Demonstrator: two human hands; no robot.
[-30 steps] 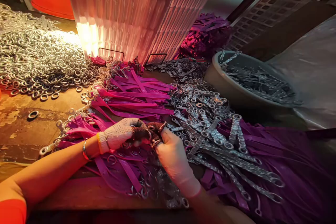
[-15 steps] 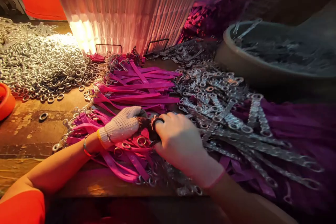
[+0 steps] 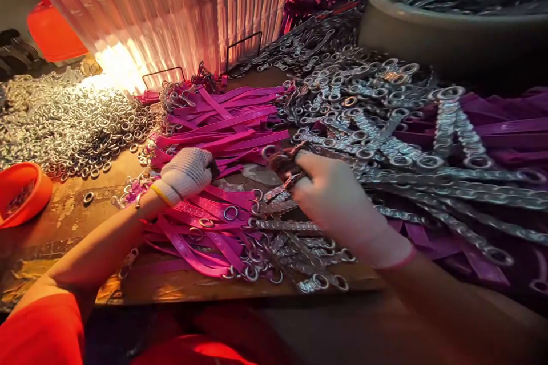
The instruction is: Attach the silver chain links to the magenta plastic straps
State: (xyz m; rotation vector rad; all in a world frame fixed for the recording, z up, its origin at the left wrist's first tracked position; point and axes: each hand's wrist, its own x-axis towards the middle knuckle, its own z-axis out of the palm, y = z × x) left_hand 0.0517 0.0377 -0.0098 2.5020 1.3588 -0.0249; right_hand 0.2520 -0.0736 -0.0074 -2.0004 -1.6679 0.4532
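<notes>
My left hand (image 3: 185, 175), in a white knit glove with dark fingertips, is closed low over a heap of magenta straps (image 3: 214, 219) with metal rings at their ends. Its fingertips point away from me, so whatever they grip is hidden. To the right, my right hand (image 3: 338, 205), also gloved, has its fingers curled around something dark and small that I cannot make out. A metal ring (image 3: 269, 151) shows beside those fingertips. Below the right hand lie braided silver chain strips (image 3: 295, 225) with ring ends, partly under the straps.
Loose metal rings (image 3: 107, 120) are heaped at the left, near an orange bowl (image 3: 40, 197). A lit, ribbed translucent panel (image 3: 180, 11) stands behind. More chain strips (image 3: 398, 148) and purple straps (image 3: 505, 125) spread rightward below a large tub (image 3: 402, 28). The wooden table's front edge (image 3: 192, 295) is near me.
My hands, close together before, are now apart, the right one farther right and the left one slightly left. The camera view has shifted, with the tub now higher in the picture.
</notes>
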